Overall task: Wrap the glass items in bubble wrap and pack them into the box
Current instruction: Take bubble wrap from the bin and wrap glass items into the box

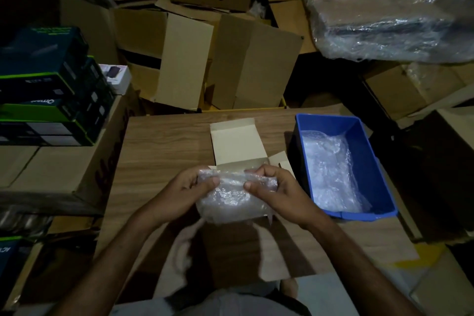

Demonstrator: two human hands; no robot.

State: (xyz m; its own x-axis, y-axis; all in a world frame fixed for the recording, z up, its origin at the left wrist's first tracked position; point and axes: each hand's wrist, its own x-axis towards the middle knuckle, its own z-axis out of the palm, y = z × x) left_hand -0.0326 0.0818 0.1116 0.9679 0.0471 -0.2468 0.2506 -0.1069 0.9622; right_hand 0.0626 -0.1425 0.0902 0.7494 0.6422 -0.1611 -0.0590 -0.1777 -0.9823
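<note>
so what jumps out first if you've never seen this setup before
The bubble-wrapped bundle at centre, gripped from both sides by the left hand and right hand just above the wooden table. Right behind it lies a small open box, flap up. The bright blue bin to the right, holding more bubble wrap, stands out against dim cardboard all around.

Clear crinkly bubble wrap (236,197), glossy; matt pale card box (234,145); smooth blue plastic bin (364,151); wood-grain table (164,146), matt; brown corrugated cartons (230,59) behind; shiny plastic film (384,15) far right.
</note>
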